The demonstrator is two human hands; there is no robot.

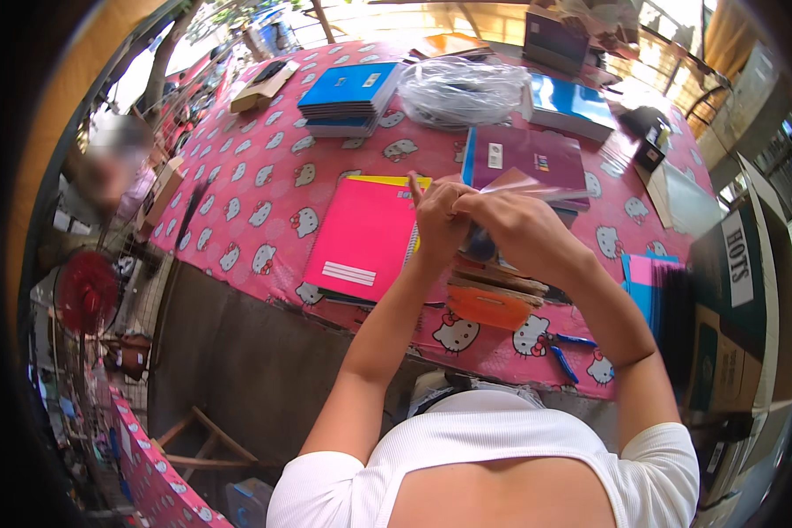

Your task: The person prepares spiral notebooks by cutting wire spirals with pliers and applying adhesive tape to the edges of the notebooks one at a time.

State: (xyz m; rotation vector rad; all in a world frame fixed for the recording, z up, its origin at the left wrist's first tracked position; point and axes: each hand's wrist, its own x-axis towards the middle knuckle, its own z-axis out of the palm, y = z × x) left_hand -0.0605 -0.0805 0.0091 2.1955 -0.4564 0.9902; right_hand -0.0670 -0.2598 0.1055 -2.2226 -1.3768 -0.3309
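Note:
Above the table my left hand [438, 220] and my right hand [524, 231] meet, fingertips pinched together. What they hold between them is too small or hidden to make out; a blurred, translucent sheen shows just beyond the right hand. Beneath and left of my left hand lies a bright pink spiral notebook [361, 233], with a yellow edge showing behind it. Beyond my right hand are purple notebooks [537, 158] with a blue edge. An orange-fronted container [488, 306] sits under my wrists, its contents partly hidden. Nearer me lie blue-handled cutters [561, 359].
A pink cartoon-print cloth covers the table [264, 211]. Farther back are a blue notebook stack [348, 99], a coil of clear plastic [462, 92] and more blue notebooks [572, 104]. A tall cardboard box [730, 290] stands at right. A person [119, 158] is at far left.

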